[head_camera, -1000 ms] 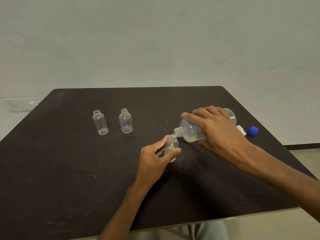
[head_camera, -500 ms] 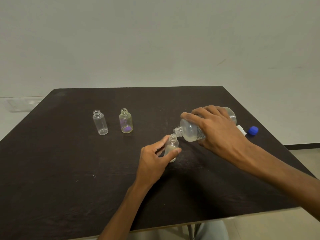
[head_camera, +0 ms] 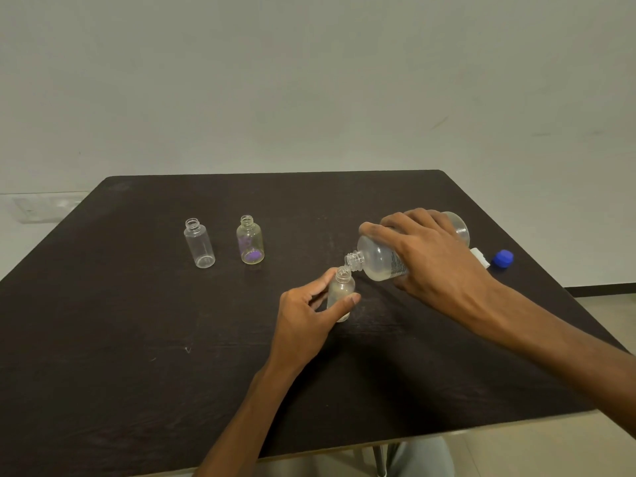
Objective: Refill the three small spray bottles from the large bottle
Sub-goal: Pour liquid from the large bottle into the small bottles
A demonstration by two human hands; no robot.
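My right hand (head_camera: 433, 256) grips the large clear bottle (head_camera: 377, 259), tipped on its side with its open neck right over the mouth of a small clear bottle (head_camera: 340, 290). My left hand (head_camera: 306, 315) holds that small bottle upright on the dark table (head_camera: 137, 339), thumb and fingers round its body. Two more small open bottles stand at the left: a plain clear one (head_camera: 199, 243) and one with a purple patch inside (head_camera: 250, 239). A little liquid lies low in the large bottle.
A blue cap (head_camera: 502, 259) and a small white piece (head_camera: 480, 257) lie near the table's right edge, behind my right wrist. A pale wall rises behind the table. The table's front edge runs just under my forearms.
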